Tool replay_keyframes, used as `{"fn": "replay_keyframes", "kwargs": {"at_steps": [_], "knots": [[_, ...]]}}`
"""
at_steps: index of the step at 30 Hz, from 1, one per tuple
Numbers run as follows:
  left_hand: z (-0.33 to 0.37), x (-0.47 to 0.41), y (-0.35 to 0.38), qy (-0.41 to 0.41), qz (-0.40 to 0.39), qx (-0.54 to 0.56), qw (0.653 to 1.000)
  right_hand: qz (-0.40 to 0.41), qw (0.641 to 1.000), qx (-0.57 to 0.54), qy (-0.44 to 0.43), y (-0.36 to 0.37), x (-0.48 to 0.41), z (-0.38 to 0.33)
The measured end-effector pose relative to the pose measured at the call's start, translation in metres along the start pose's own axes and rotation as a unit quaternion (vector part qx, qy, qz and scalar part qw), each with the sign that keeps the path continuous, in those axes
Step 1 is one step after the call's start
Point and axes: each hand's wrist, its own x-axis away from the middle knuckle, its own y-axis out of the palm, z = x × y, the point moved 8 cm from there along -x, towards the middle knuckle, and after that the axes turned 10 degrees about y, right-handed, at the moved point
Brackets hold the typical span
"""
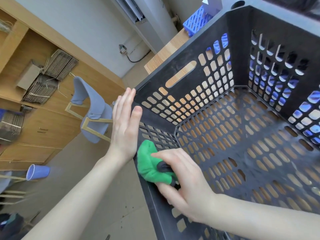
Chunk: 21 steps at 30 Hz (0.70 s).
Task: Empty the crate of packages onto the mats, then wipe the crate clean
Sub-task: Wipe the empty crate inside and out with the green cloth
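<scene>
The emptying looks finished: the black crate (216,94) stands on the wooden counter (166,54) with nothing visible inside it, and neither packages nor mats are in view. The step in hand is the wiping.

The right hand (183,179) reaches inside the crate, its fingers curled round a bunched green cloth (150,163) that presses against the crate's near wall, close to its near-left corner. The left hand (124,125) lies flat against the outside of that corner, fingers straight and together, thumb over the rim, apparently steadying the crate.

The next move probably calls for drawing the cloth along the wall and then across the perforated floor, which looks dusty, while the left hand braces. The many slots may snag the cloth.

Beyond the crate's far-left corner sits a small blue basket (197,21). Left of the crate are a blue chair (93,108), a blue cup (37,172) and wooden shelves (34,66) holding bundled cardboard. Nothing blocks the wiping.
</scene>
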Motion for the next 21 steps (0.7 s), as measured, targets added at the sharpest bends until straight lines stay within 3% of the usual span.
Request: {"fn": "replay_keyframes", "kwargs": {"at_steps": [3,5,8,10,13,17,21], "knots": [[-0.001,-0.001,-0.001,0.002,0.003,-0.004,1.0,-0.001,0.997,-0.001,-0.075,0.001,-0.003,-0.016],[-0.001,0.001,0.0,-0.001,0.001,-0.003,1.0,-0.02,0.998,0.027,-0.055,0.003,0.003,0.011],[0.0,0.002,0.0,-0.008,-0.008,-0.008,1.0,-0.088,0.981,0.166,0.055,0.007,0.017,0.085],[0.0,0.002,0.0,-0.009,-0.008,-0.009,1.0,-0.146,0.938,0.257,0.183,0.002,0.031,0.138],[0.0,0.001,0.0,-0.009,-0.004,-0.004,1.0,-0.156,0.908,0.266,0.282,-0.006,0.042,0.166],[0.0,0.001,0.001,-0.012,-0.002,-0.001,1.0,-0.079,0.955,0.17,0.23,-0.001,0.028,0.116],[-0.001,0.0,0.0,-0.005,0.002,0.003,1.0,-0.008,0.999,0.005,0.034,-0.003,0.001,0.014]]}}
